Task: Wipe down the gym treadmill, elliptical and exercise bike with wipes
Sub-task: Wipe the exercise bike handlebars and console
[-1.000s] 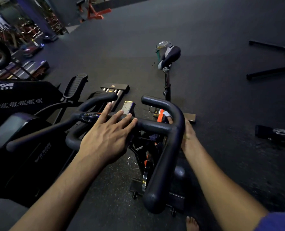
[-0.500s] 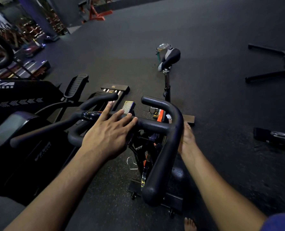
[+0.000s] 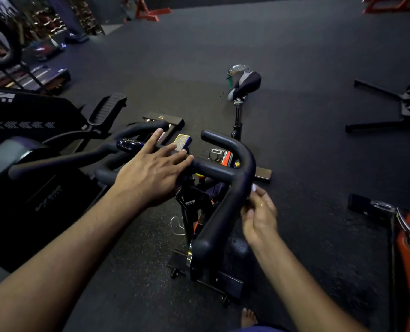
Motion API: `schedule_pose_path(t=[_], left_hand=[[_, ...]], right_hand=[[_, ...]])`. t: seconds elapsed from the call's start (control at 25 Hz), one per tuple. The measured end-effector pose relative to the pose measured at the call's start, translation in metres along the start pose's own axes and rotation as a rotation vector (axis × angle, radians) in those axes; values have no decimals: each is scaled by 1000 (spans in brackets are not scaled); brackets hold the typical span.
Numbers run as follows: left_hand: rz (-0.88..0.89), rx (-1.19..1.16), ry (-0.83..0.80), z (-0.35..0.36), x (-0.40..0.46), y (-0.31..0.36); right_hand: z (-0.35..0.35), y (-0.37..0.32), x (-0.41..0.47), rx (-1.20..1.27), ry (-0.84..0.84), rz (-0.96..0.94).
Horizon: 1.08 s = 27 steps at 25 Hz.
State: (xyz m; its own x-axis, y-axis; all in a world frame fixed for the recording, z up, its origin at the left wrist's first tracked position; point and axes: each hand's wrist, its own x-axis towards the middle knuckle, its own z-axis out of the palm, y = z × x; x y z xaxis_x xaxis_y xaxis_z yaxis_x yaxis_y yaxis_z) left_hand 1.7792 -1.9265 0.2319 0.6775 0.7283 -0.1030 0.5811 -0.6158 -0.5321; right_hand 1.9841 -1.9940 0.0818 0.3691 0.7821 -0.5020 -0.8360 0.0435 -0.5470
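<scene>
Dim gym with dark rubber floor [image 3: 295,56]. An exercise bike [image 3: 223,178] fills the centre of the frame, its handlebar rigid and grippy-looking. The left hand [image 3: 148,173] lies flat, fingers spread, on the crossbar. At lower right, the right hand [image 3: 259,212] pinches a small, limp wipe [image 3: 253,188] against the bar's right arm.

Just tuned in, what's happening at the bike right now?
A person stands at the front of the exercise bike. The left hand lies flat on the handlebar crossbar. The right hand is at the right bar's outer side, pinching a small pale wipe. The saddle is beyond.
</scene>
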Motion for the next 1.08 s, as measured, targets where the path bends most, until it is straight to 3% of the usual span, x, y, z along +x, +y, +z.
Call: schedule_pose_path(t=[0.12, 0.32, 0.6, 0.72, 0.8, 0.96, 1.08], left_hand=[[0, 10, -46, -4, -1, 1], [55, 20, -118, -8, 1, 0], [245, -3, -172, -2, 15, -11], [280, -63, -185, -7, 13, -10], [269, -110, -178, -4, 17, -11], [245, -192, -173, 5, 21, -9], [192, -273, -173, 8, 23, -9]], right_hand=[[13, -9, 25, 80, 66, 27], [-13, -3, -15, 34, -38, 59], [1, 40, -25, 131, 120, 87], [33, 25, -71, 332, -38, 177], [40, 27, -100, 326, -24, 176], [39, 44, -145, 388, -23, -42], [36, 49, -172, 530, 39, 2]])
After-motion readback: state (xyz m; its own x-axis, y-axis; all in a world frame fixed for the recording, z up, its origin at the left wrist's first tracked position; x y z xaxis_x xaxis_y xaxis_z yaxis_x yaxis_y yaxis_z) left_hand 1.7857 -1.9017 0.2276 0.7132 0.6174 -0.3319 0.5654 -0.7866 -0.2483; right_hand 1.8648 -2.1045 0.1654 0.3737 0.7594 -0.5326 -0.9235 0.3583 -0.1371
